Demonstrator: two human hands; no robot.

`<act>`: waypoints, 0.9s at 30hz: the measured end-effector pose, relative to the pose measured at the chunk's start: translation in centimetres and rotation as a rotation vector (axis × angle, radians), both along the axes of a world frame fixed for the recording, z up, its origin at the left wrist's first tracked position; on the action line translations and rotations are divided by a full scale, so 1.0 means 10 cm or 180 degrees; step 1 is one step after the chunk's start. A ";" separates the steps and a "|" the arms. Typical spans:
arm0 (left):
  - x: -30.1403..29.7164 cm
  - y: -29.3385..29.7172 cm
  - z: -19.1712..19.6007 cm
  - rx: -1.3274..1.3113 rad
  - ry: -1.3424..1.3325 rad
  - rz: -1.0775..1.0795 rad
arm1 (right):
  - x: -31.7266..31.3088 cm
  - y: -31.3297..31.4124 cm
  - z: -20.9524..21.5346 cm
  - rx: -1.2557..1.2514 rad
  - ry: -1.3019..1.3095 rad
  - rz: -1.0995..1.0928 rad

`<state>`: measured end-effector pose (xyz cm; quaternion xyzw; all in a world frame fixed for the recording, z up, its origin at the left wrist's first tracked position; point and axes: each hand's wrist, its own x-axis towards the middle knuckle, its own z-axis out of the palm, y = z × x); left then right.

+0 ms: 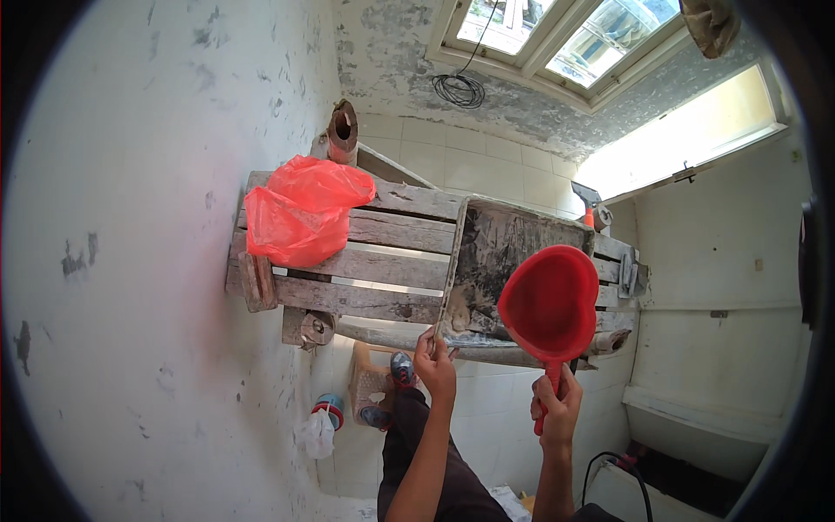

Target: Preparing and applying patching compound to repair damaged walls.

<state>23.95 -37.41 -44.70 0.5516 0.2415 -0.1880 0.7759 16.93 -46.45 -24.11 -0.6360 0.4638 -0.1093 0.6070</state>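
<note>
My right hand point(557, 405) is closed round the handle of a red heart-shaped water dipper point(550, 300), its bowl over the right part of a shallow tray. The tray point(476, 252) is grey and dirty, with dark stains and pale residue inside, and lies on a worn wooden slat bench point(391, 274). At its near left corner my left hand point(435, 363) pinches the rim between thumb and fingers. The dipper hides part of the tray, and whether it contains anything is hard to make out.
A red plastic bag point(304, 213) sits on the bench's left end. Beyond the tray's far right corner is a tool with an orange handle point(589, 213). Below the bench are a small stool point(372, 383) and a blue tin point(330, 407) beside a white bag point(316, 435). A wall borders the left.
</note>
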 end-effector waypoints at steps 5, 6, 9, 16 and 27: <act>0.01 0.01 0.01 0.0066 0.0013 0.0008 | 0.03 0.07 0.11 0.0557 -0.0312 -0.0077; 0.01 0.00 0.02 0.0075 0.0006 0.0009 | 0.04 0.09 0.13 0.0746 -0.0407 -0.0023; 0.01 -0.02 0.06 0.0033 -0.0025 0.0078 | 0.13 0.18 0.20 0.1249 -0.0621 0.0120; -0.17 0.29 -0.40 0.0945 -0.1058 -0.0805 | 0.76 0.66 0.01 0.2345 -0.0664 0.0627; -0.09 0.08 -0.20 -0.0160 0.0339 -0.0135 | 1.30 1.17 -1.34 0.1810 -0.0293 0.0693</act>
